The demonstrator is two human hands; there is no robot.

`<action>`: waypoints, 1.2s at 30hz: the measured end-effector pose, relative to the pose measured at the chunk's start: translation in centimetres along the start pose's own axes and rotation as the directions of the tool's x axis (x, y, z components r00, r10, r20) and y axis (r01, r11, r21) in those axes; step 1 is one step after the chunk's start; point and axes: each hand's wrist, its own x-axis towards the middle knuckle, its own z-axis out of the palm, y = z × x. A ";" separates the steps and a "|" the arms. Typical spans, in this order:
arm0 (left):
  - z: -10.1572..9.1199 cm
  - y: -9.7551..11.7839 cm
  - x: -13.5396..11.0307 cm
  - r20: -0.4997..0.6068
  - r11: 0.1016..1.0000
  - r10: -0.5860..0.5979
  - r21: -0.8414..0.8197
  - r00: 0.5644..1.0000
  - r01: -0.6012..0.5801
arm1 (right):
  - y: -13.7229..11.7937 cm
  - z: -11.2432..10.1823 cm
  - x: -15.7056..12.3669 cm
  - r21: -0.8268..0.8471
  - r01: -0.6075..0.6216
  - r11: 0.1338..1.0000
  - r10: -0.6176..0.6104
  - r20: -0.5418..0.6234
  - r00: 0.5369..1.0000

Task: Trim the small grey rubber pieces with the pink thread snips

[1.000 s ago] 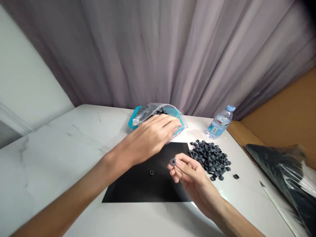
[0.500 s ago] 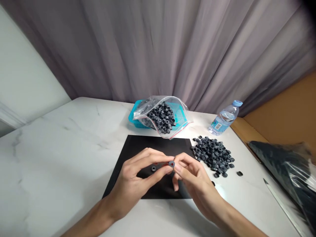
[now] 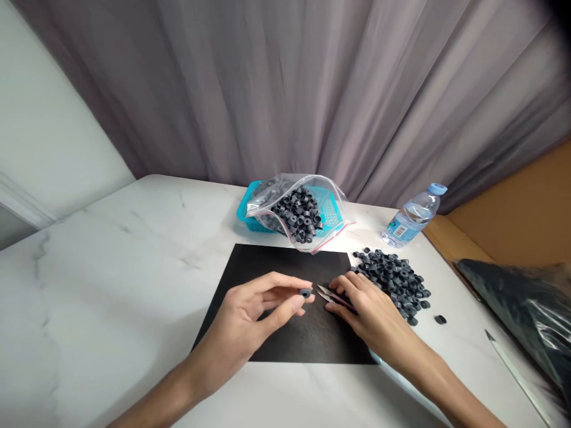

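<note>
Between the thumb and fingertips of my left hand is a small dark grey ring with a hole through it, held above the black mat. My right hand is closed round a pair of thread snips low over the mat's right side. The slim blades stand slightly apart and point left, towards the ring but not touching it. Most of the handle is hidden under my right fingers. A loose pile of similar grey rings lies just beyond my right hand.
A clear zip bag of grey rings rests in a blue basket at the back. A water bottle stands back right. One stray ring, a pointed white strip and a dark plastic-wrapped bundle lie right.
My right hand has left the ring, moved right and down, and taken hold of the thread snips. My left hand keeps the ring, with slight tilting. The view has shifted slightly.
</note>
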 end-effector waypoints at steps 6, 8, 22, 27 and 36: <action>0.2 -0.6 0.2 0.005 0.997 -0.038 -0.062 0.999 0.039 | -0.5 1.1 0.3 -0.141 0.027 0.990 -0.051 -0.169 0.984; 0.2 -0.8 0.4 0.006 0.996 -0.036 -0.083 0.999 0.037 | -1.2 0.3 0.2 -0.008 0.050 0.999 -0.051 -0.224 0.973; 0.6 -0.4 0.3 -0.019 0.992 -0.079 -0.096 0.997 0.077 | -3.6 -2.2 -1.2 0.276 0.275 0.921 -0.159 -0.378 0.912; 0.8 0.2 0.2 0.023 0.970 -0.155 -0.187 0.988 0.157 | -2.9 -1.5 -1.2 0.057 0.373 0.926 -0.324 -0.387 0.863; 0.9 0.6 0.0 0.070 0.922 -0.238 -0.298 0.969 0.248 | -2.5 -1.7 -1.1 -0.186 0.388 0.903 -0.430 -0.422 0.798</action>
